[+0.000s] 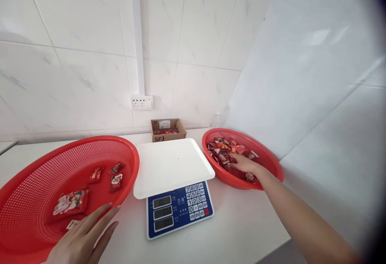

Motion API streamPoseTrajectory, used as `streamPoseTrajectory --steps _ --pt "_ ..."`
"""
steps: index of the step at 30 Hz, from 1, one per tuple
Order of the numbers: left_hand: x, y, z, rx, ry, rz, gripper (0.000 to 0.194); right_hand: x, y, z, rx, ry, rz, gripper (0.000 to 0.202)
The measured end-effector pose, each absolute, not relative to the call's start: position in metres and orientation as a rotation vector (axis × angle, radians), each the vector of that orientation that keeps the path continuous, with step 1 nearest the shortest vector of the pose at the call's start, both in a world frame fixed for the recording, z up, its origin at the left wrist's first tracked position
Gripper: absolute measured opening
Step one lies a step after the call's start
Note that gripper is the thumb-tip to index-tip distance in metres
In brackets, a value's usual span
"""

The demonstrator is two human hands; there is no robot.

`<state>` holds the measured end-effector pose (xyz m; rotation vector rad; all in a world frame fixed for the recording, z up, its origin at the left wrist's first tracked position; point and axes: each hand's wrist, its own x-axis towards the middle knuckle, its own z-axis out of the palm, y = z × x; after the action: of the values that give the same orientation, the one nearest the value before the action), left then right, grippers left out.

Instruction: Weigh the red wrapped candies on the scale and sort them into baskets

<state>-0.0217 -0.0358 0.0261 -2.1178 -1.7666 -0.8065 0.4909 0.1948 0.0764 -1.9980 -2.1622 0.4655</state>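
My right hand (245, 165) reaches into the red basket (273, 163) on the right, its fingers among many small red and brown wrapped candies (221, 146); whether it grips one is hidden. My left hand (86, 234) rests by the near rim of the larger red basket (132, 155) on the left, fingers extended and a little apart, holding nothing. Inside that basket lie a larger red packet (70, 203) and several small wrapped pieces (116, 181). Between the baskets stands a scale with a bare white tray (175, 165) and a blue keypad panel (181, 207).
Behind the scale is a small cardboard box (169, 137) with red packets in it. A wall socket (142, 102) sits above the white table (235, 223). A clear glass-like object (216, 120) stands by the wall. Tiled walls bound the back and right.
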Motion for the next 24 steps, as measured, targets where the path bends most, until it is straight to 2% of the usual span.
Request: streamPoseTrajectory --steps 3,9,11,15,17,19,24 --pt "-0.021 -0.035 0.027 -2.081 -1.792 -0.622 0.037 0.484 0.200 0.072 -1.957 -2.218 0.573 0.054" --pt "-0.020 -0.037 0.029 -2.043 -1.816 -0.515 0.037 0.463 0.202 0.070 -2.004 -2.320 0.837 0.068" --pt "-0.020 -0.037 0.030 -2.034 -1.814 -0.492 0.039 0.464 0.201 0.069 -2.013 -2.394 0.845 0.063" --pt "-0.019 -0.036 0.031 -2.017 -1.803 -0.467 0.039 0.475 0.204 0.073 -2.082 -2.444 0.889 0.034" --pt "-0.021 -0.035 0.029 -2.020 -1.787 -0.459 0.039 0.481 0.207 0.077 -2.178 -2.428 0.895 0.026" --pt "-0.025 -0.033 0.026 -2.047 -1.751 -0.452 0.038 0.484 0.210 0.081 -2.230 -2.396 0.886 0.030" --pt "-0.034 -0.030 0.022 -2.073 -1.728 -0.429 0.037 0.478 0.204 0.077 -2.146 -2.361 0.936 0.055"
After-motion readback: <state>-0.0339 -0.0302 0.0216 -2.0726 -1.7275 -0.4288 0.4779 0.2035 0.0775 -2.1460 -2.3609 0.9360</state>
